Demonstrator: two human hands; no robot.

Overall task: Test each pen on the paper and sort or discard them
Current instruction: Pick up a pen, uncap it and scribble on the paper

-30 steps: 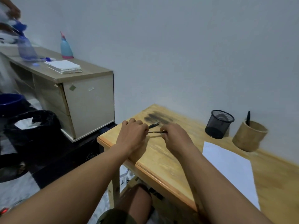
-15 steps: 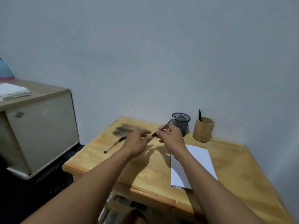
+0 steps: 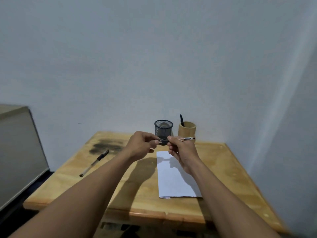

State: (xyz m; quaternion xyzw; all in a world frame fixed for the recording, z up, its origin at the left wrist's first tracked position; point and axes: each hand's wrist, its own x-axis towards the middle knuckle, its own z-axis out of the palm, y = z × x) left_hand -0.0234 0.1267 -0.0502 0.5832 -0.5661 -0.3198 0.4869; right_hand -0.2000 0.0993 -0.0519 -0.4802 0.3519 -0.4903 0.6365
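Uncapping a pen above the paper, before the test stroke.

The left hand point(image 3: 142, 146) pinched the dark cap end while the right hand point(image 3: 182, 150) closed round the barrel of the held pen point(image 3: 186, 139), raised over the far end of the paper point(image 3: 173, 179). Next, probably, pull the cap free and lower the tip. A second pen point(image 3: 94, 163) lay on the table point(image 3: 223, 169), far left.

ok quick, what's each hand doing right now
Left hand: closed, fingers pinching the dark end, probably the cap, of the pen.
Right hand: closed, holding the same pen by its barrel, above the paper.
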